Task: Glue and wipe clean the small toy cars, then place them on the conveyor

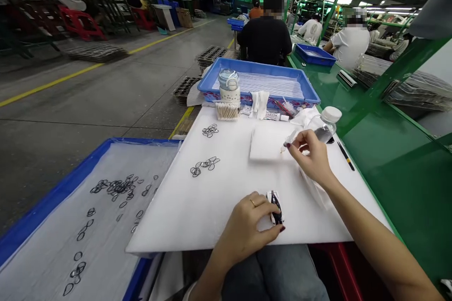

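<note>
My left hand rests low on the white board, its thumb and fingers closed around the sides of a small black-and-white piece shaped like a toy car. Higher and to the right, my right hand pinches a small clear dispenser with a fine tip, pointing down and left. That tip hovers over a stack of white sheets. Just behind the right hand stands a clear bottle with a white cap. Black rings lie in two loose groups on the board's left side.
A blue tray spans the board's far edge. Before it stand a lidded cup, cotton swabs and a white cloth. Black-handled tweezers or a pen lies right. Another blue-rimmed tray holds many rings. Co-workers sit beyond.
</note>
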A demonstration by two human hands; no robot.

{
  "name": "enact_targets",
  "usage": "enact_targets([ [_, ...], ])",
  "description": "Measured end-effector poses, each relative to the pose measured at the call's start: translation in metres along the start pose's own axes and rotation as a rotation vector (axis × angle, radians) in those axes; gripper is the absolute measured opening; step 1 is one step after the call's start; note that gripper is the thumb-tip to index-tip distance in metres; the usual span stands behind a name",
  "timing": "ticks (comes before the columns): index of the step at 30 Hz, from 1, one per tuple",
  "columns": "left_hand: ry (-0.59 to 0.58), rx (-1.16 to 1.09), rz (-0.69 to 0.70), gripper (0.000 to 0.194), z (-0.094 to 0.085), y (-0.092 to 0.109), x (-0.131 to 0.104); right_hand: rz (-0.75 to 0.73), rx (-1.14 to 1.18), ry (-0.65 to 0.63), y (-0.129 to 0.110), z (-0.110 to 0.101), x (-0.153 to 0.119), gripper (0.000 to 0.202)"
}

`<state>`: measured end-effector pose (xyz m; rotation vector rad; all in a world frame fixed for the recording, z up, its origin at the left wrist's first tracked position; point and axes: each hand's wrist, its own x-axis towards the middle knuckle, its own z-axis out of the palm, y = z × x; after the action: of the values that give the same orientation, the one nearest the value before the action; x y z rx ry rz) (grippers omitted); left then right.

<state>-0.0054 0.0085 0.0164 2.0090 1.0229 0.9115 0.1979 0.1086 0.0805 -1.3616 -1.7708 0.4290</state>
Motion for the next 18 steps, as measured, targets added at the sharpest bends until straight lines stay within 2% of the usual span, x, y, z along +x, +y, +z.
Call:
enact_targets([
  [5, -0.023, 0.138, 0.002, 0.051, 0.002, -0.003, 0.004, 0.106, -0.005, -0.208, 0.016, 0.009, 0.016, 0.028],
  [10, 0.018, 0.137, -0.022, 0.045, 0.005, -0.005, 0.007, 0.141, 0.133, -0.315, 0.013, -0.005, 0.016, 0.038],
  [12, 0.060, 0.091, -0.057, 0.047, 0.006, -0.004, 0.008, 0.118, 0.308, -0.298, 0.002, -0.010, 0.005, 0.031],
  [16, 0.176, -0.047, -0.223, 0.040, 0.008, 0.005, 0.011, 0.079, 0.917, -0.257, -0.019, -0.009, -0.026, 0.005],
  [17, 0.206, -0.069, -0.260, 0.037, 0.009, 0.007, 0.012, 0.067, 1.052, -0.284, -0.021, -0.007, -0.032, 0.004],
  [18, 0.234, -0.077, -0.288, 0.035, 0.010, 0.009, 0.014, 0.047, 1.169, -0.322, -0.022, -0.005, -0.037, 0.014],
])
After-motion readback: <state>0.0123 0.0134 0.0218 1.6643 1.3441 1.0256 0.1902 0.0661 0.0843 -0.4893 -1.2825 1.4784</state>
